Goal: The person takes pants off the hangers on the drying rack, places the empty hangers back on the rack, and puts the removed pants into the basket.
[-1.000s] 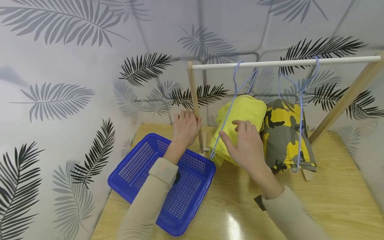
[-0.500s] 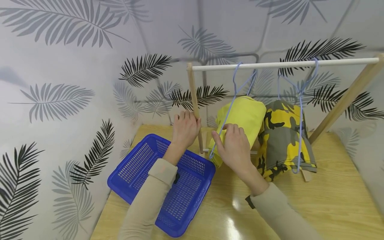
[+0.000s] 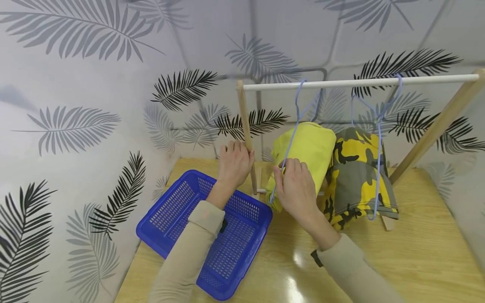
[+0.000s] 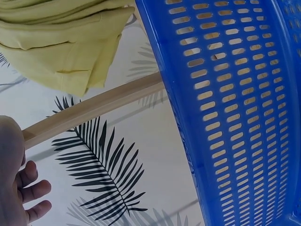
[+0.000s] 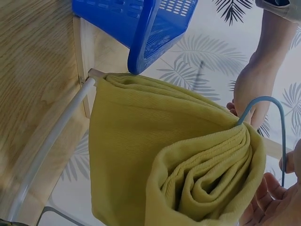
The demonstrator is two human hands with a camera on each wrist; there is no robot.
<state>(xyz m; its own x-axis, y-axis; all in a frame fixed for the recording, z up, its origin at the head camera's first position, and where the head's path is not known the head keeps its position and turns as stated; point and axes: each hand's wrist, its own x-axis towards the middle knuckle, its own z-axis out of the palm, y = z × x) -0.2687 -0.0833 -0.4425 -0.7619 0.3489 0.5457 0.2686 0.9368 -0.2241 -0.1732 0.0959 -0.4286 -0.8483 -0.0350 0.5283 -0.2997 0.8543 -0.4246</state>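
With the left grip [image 3: 235, 165] round the pale wooden post [image 3: 244, 118] and the right grip [image 3: 297, 187] pinching the thin blue hanger [image 5: 284, 132] (folded yellow cloth [image 3: 312, 144] hangs on it, right of the post), nudge it gently.

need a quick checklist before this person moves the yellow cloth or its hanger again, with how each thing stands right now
1. Left hand steadying the rack post: ok, it holds it.
2. Right hand has a firm grip on the hanger: cannot tell; thumb and fingers are at the wire.
3. Hanger hooked over the bar: ok.
4. Yellow cloth lying flat: not ok, it is bunched in thick folds.
5. Basket clear of the yellow cloth: cannot tell; they look close.
6. Camo cloth on the other hanger: ok.
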